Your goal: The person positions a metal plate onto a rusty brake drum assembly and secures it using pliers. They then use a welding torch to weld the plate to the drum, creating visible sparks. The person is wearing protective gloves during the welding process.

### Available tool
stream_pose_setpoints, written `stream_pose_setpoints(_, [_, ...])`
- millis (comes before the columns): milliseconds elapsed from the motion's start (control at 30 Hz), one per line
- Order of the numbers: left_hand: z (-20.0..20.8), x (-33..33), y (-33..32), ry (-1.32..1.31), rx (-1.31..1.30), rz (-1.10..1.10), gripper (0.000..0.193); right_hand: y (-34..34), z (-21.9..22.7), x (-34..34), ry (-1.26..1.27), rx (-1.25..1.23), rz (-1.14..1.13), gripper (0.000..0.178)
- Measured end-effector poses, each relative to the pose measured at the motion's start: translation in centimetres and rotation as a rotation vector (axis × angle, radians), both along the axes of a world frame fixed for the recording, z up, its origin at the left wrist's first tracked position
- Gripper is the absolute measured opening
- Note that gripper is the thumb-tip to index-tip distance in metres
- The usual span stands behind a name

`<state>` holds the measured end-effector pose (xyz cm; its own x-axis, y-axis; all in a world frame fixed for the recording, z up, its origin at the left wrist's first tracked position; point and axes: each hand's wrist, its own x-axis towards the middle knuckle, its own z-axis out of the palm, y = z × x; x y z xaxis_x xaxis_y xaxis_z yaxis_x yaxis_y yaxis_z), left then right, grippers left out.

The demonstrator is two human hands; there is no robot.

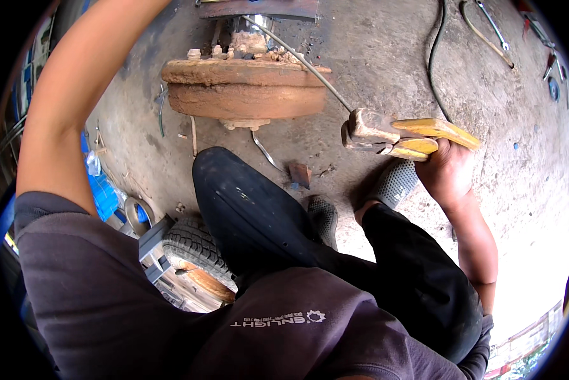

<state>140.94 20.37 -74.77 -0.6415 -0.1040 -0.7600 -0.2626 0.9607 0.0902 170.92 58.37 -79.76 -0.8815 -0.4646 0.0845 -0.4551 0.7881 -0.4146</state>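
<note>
My right hand (448, 171) is wrapped round the yellow handle of a welding electrode holder (417, 140) with a worn, dirty jaw. A long, thin grey welding rod (306, 66) runs from that jaw up and left. Its far end meets the bare metal shaft (250, 37) above a rusty brake drum (246, 88). Crusted studs and a flange line the drum's upper side. My left arm (63, 114) reaches up past the top edge, so its hand is out of the picture.
A black cable (431, 57) crosses the concrete behind the holder. Wrenches (494, 26) and other tools lie at the far right. Near my feet are a bent metal strip (267, 152) and a rusty piece (300, 174). A tyre (193, 244) and blue sheeting (102, 193) are at left.
</note>
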Motion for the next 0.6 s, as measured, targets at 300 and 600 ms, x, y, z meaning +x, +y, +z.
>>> stream_pose_setpoints(300, [0.36, 0.04, 0.24, 0.024, 0.027, 0.000, 0.029, 0.07, 0.21, -0.33, -0.147, -0.033, -0.061, 0.030])
stream_pose_setpoints(600, [0.65, 0.42, 0.64, 0.026, 0.039, 0.022, 0.028, -0.02, 0.07, -0.46, -0.060, -0.048, -0.029, 0.025])
